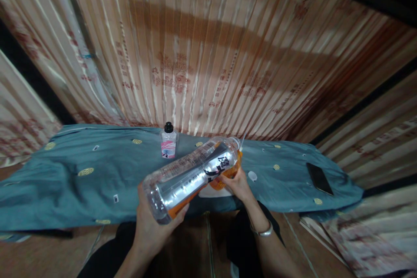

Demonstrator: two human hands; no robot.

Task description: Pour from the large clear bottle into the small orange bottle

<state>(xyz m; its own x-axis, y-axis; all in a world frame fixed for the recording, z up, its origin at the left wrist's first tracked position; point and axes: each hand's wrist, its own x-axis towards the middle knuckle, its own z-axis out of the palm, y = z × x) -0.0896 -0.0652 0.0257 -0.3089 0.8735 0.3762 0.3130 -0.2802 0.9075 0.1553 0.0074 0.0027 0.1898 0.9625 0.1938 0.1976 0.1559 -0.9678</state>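
A large clear plastic bottle (192, 178) with a silver and orange label tilts across the middle, its uncapped-looking neck toward the upper right. My left hand (156, 226) is wrapped round its base end. Under the neck, my right hand (239, 184) grips an orange container (216, 184), mostly hidden behind the bottle. A thin pale straw-like line (243, 140) rises beside the neck; I cannot make out what it is. On the cloth to the right of my right hand lies a round white cap (252, 176). Something flat and white (216, 192) shows below the orange container.
A small clear bottle (168, 143) with a black cap and pink label stands upright behind the large bottle. The teal patterned cloth (97, 191) covers a low bench or bed. A dark phone (319, 178) lies at the right. A pleated patterned curtain (202, 52) hangs behind.
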